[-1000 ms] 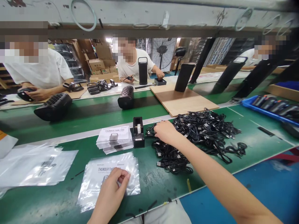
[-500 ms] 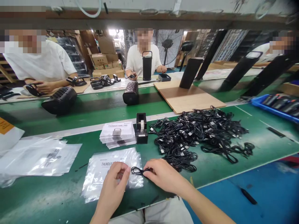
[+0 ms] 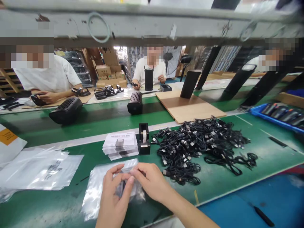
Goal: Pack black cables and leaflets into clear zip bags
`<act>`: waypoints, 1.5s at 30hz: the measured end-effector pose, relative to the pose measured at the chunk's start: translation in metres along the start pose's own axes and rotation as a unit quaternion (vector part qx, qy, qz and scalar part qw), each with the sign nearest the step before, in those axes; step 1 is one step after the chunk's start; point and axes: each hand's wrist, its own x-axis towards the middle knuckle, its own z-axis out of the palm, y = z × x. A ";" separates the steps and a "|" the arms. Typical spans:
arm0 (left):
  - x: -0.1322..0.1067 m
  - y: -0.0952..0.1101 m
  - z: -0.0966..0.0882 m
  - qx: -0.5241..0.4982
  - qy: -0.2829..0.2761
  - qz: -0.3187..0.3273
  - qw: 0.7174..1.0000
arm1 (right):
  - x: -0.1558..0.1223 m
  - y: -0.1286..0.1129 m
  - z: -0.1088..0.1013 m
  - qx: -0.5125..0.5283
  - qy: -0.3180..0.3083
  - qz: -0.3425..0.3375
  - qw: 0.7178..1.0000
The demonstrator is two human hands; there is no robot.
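Note:
My left hand (image 3: 115, 190) is over a stack of clear plastic bags (image 3: 91, 199), with leaflets showing through. Its thumb and fingers are closed on the crumpled edge of the top plastic bag. A dark coiled cable (image 3: 123, 186) shows partly in the gap of that hand, behind plastic; how far it is inside the bag I cannot tell. My right hand (image 3: 152, 182) meets the left at the fingertips, pinched at the bag's edge; what lies in the pinch is hidden. A large heap of black USB cables (image 3: 190, 145) lies to the right.
Beyond the bags stand printed leaflets (image 3: 120, 144) and a tape dispenser (image 3: 143, 139). More plastic bags (image 3: 47, 167) lie left. Black speakers (image 3: 66, 110) and a wooden board (image 3: 190, 107) rest on the green line. A blue tray (image 3: 273, 114) stands right. Several co-workers sit opposite.
The right hand has moved left with the cable to meet the left hand over the bags. The cable is now mostly hidden. The camera view has tilted up.

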 end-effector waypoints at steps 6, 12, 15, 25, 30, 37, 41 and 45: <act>0.028 -0.005 -0.024 -0.098 0.058 -0.027 0.993 | 0.030 -0.036 -0.025 -0.095 -0.077 -0.185 0.975; 0.036 -0.009 -0.030 -0.319 0.007 -0.055 0.946 | 0.054 -0.072 -0.046 -0.021 -0.193 -0.279 0.941; 0.030 -0.005 -0.029 -0.386 -0.081 -0.104 0.913 | 0.052 -0.085 -0.056 -0.017 -0.235 -0.297 0.925; 0.022 -0.004 -0.040 -0.203 -0.043 -0.128 0.970 | 0.017 -0.041 -0.068 0.120 -0.116 -0.087 0.982; 0.023 -0.005 -0.036 -0.127 -0.027 -0.098 0.987 | 0.010 -0.003 -0.025 0.149 -0.051 0.029 0.987; 0.028 -0.015 -0.038 -0.126 -0.040 -0.086 0.987 | 0.017 0.007 -0.020 0.159 -0.038 -0.002 0.987; 0.027 -0.020 -0.041 -0.109 -0.058 -0.077 0.989 | 0.016 0.008 -0.024 0.130 -0.003 -0.045 0.991; 0.024 -0.019 -0.032 -0.117 -0.074 -0.092 0.986 | 0.019 0.004 -0.023 0.169 0.029 -0.058 0.984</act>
